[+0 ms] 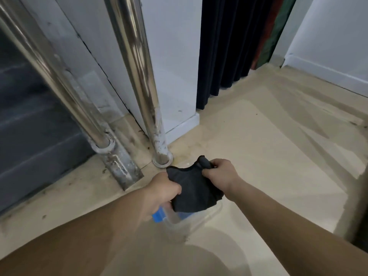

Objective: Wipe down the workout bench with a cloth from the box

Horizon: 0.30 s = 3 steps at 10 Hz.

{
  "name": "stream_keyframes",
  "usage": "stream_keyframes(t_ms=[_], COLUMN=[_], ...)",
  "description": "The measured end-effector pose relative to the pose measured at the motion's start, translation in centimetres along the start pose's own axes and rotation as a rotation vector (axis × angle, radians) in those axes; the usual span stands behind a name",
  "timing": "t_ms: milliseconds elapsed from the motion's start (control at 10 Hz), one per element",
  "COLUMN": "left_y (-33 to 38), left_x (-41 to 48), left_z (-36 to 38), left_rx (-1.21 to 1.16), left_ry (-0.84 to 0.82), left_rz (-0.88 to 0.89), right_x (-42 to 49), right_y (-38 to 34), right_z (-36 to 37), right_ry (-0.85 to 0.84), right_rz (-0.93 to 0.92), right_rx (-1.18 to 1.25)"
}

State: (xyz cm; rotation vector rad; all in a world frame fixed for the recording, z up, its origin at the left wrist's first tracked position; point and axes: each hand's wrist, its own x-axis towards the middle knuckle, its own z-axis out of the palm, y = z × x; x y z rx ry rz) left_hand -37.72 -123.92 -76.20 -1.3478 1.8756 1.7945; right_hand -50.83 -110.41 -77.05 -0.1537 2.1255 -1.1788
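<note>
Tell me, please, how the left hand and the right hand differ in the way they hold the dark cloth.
The left hand grips the cloth along its left edge, nearer the camera; the right hand pinches a bunched corner at the top, farther away. The left hand sits just above the blue part of the clear box; the right hand is clear of it. Both have fingers curled on the same cloth.

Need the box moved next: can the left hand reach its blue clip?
Probably yes: the clip sits just below the left hand, nothing between, but that hand grips the cloth.
</note>
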Motion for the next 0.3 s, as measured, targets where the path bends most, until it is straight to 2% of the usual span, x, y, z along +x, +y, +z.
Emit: stream_keyframes(t_ms=[100, 200, 300], left_y=[-1.2, -1.6, -1.9], left_x=[2.2, 2.3, 2.4], left_z=[0.5, 0.3, -0.2], left_rx=[-0.021, 0.110, 0.176], left_ry=[-0.001, -0.003, 0.108], left_rz=[-0.037, -0.107, -0.075], right_x=[2.7, 3.7, 3.3], right_y=[1.5, 2.9, 4.1], right_z=[0.9, 1.4, 2.2], right_ry=[0.022, 0.012, 0.057], right_rz=[-0.079, -0.105, -0.188], right_rx=[-0.087, -0.170, -0.342])
